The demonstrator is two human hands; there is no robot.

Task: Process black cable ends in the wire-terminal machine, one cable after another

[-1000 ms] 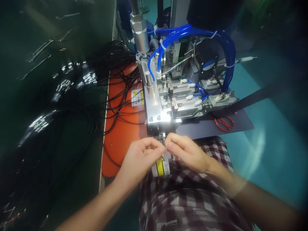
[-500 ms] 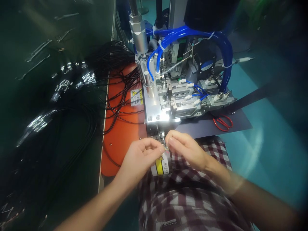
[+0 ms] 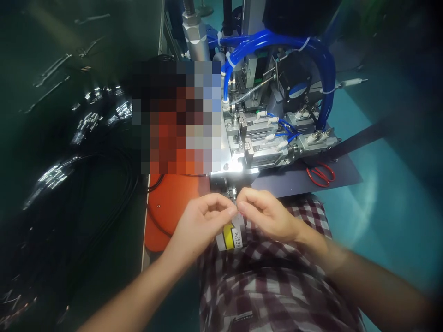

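Observation:
My left hand (image 3: 202,225) and my right hand (image 3: 266,213) meet fingertip to fingertip just in front of a small metal machine (image 3: 256,138). Both pinch a tiny thin part between thumb and forefinger; it is too small to name. Right behind the fingertips is the machine's front fixture (image 3: 231,186), lit brightly. Under the hands sits a white label with a yellow arrow (image 3: 231,238).
Blue air hoses (image 3: 277,44) arch over the machine. Bundles of black cables (image 3: 86,152) lie on the dark bench at left, beside an orange mat (image 3: 169,203). Red scissors (image 3: 321,174) rest on a dark sheet at right. A pixelated block hides part of the mat.
Both hands have crept slightly up towards the machine's front fixture, with the pinch kept. A pixelated block now covers the area left of the machine.

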